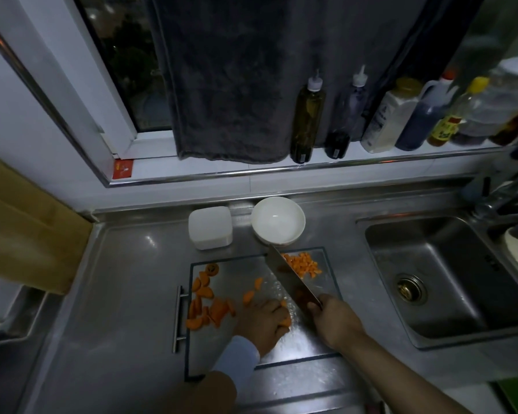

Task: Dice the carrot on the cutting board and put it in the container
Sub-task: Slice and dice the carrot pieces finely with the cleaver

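While the right hand (334,319) is clamped around the handle of a broad knife (290,279), the blade slants across the clear cutting board (240,270) from near right to far left, its tip reaching the board's far edge. The left hand (263,324), fingers curled, holds a carrot piece (285,321) down on the board just left of the blade; orange shows at the fingertips. Whether the cutting edge touches the board cannot be told. Rough carrot slices (207,309) lie scattered over the left half of the board. A pile of diced carrot (304,264) sits at the far right corner, to the right of the blade. A metal bar handle (177,318) runs along the board's left side. Just beyond the far edge stand a white bowl (278,222) and, to its left, a white square container (210,227), both apart from the carrot. The board rests on a steel counter (126,294), with a sink (431,279) to the right. On the far sill, bottles (307,115) stand beside a hanging dark towel (228,85).
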{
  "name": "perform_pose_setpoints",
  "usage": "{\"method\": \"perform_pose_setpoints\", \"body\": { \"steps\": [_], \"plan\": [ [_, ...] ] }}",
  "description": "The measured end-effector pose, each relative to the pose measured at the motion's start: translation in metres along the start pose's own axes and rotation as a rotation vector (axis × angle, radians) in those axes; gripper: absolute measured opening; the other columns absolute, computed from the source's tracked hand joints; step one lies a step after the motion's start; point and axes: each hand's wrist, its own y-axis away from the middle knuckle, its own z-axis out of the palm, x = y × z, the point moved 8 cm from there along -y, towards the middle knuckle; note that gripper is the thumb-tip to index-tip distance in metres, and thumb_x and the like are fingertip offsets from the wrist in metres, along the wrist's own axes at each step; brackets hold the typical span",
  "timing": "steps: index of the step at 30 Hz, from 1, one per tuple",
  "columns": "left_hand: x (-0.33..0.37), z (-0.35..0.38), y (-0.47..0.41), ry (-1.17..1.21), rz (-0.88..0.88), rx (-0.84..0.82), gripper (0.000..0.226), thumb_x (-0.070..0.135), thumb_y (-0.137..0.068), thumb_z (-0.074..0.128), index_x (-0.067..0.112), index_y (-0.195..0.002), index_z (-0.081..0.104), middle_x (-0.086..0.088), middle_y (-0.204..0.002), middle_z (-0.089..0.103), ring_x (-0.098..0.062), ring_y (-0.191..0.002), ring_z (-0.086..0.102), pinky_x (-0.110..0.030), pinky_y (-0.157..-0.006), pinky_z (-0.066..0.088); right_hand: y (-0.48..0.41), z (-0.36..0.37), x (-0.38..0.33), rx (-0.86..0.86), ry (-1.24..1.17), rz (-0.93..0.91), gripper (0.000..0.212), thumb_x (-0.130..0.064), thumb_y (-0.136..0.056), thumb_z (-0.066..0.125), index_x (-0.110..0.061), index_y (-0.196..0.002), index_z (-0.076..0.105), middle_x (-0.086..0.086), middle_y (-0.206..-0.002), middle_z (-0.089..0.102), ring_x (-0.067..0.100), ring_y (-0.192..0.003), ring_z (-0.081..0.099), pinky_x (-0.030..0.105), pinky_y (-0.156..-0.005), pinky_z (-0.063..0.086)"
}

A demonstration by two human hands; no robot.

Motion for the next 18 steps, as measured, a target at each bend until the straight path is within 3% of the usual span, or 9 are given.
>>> {"method": "perform_pose_setpoints", "body": {
  "steps": [3, 7, 13, 18],
  "plan": [
    [0.001, 0.004, -0.001, 0.015, -0.044, -0.022, 0.033, 0.028, -0.094, 0.044, 0.02, -0.121, 0.061, -0.002, -0.127, 0.055, -0.022, -0.116, 0.048, -0.034, -0.105, 0.028, 0.002, 0.0, -0.001, 0.0, 0.009, 0.005, 0.028, -0.042, -0.099, 0.046, -0.02, -0.107, 0.061, 0.006, -0.105, 0.069, 0.024, -0.097, 0.064, 0.033, -0.08, 0.05],
    [-0.002, 0.004, 0.002, 0.052, -0.071, -0.007, 0.035, 0.029, -0.097, 0.045, 0.018, -0.127, 0.059, -0.006, -0.131, 0.054, -0.023, -0.122, 0.044, -0.027, -0.104, 0.028, 0.004, 0.001, 0.001, 0.0, 0.024, 0.018, 0.028, -0.042, -0.1, 0.044, -0.019, -0.106, 0.06, 0.007, -0.106, 0.068, 0.024, -0.097, 0.063, 0.03, -0.076, 0.047],
    [-0.018, -0.005, 0.005, 0.185, -0.035, -0.052, 0.032, 0.019, -0.086, 0.058, 0.026, -0.117, 0.064, 0.004, -0.121, 0.055, -0.018, -0.114, 0.049, -0.026, -0.093, 0.04, 0.011, 0.004, 0.002, -0.017, 0.025, 0.007, 0.027, -0.041, -0.1, 0.044, -0.021, -0.108, 0.06, 0.005, -0.103, 0.068, 0.023, -0.095, 0.064, 0.032, -0.077, 0.049],
    [-0.04, -0.03, 0.01, 0.074, -0.093, 0.094, 0.026, 0.03, -0.088, 0.05, 0.03, -0.11, 0.066, 0.011, -0.12, 0.054, -0.014, -0.109, 0.052, -0.023, -0.09, 0.041, 0.014, 0.008, 0.001, -0.025, 0.014, -0.005, 0.025, -0.04, -0.101, 0.043, -0.022, -0.105, 0.059, 0.002, -0.096, 0.067, 0.018, -0.084, 0.062, 0.028, -0.069, 0.044]
  ]
}}
